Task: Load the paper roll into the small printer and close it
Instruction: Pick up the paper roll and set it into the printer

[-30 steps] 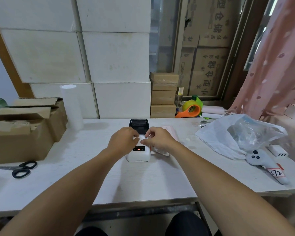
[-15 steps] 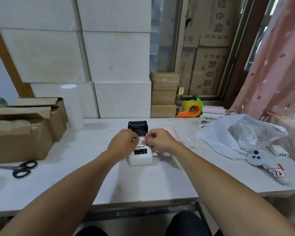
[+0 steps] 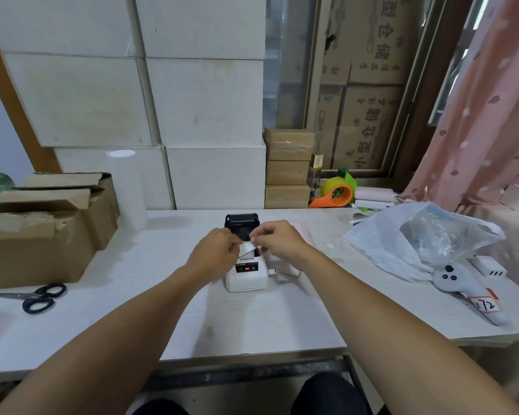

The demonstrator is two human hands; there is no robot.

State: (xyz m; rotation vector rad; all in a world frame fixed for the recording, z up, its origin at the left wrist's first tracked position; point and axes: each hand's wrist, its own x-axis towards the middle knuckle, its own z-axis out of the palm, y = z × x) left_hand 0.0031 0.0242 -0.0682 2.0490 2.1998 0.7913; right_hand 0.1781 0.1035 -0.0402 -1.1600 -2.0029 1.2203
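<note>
The small printer (image 3: 246,269) is sitting near the middle of the counter (image 3: 252,322), white-bodied, with its black lid (image 3: 241,220) standing open at the far side and a red-lit panel facing the near edge. Both hands are meeting directly over its open top: the left hand (image 3: 215,250) is reaching in from the left side and the right hand (image 3: 277,239) from the right, their fingertips pinching a short white end of the paper roll (image 3: 247,249) that is lifting out of the printer's bay. The roll itself is lying hidden under the hands, so how it is seated cannot be told. Just beside the printer on its right, a flat pink-and-white item (image 3: 285,266) is lying partly under the right wrist. One pair of black scissors (image 3: 35,298) is resting close to the counter's left edge, near two open cardboard boxes (image 3: 42,226) at the left end. One tall white cylinder (image 3: 126,190) is standing at the back edge beside them. Toward the right end, one crumpled plastic bag (image 3: 417,238) is spreading out, with one white handheld controller (image 3: 465,290) lying nearer the front right corner, bearing a handwritten label. One orange tape dispenser (image 3: 333,196) is sitting at the back edge, next to three stacked brown boxes (image 3: 288,169).
</note>
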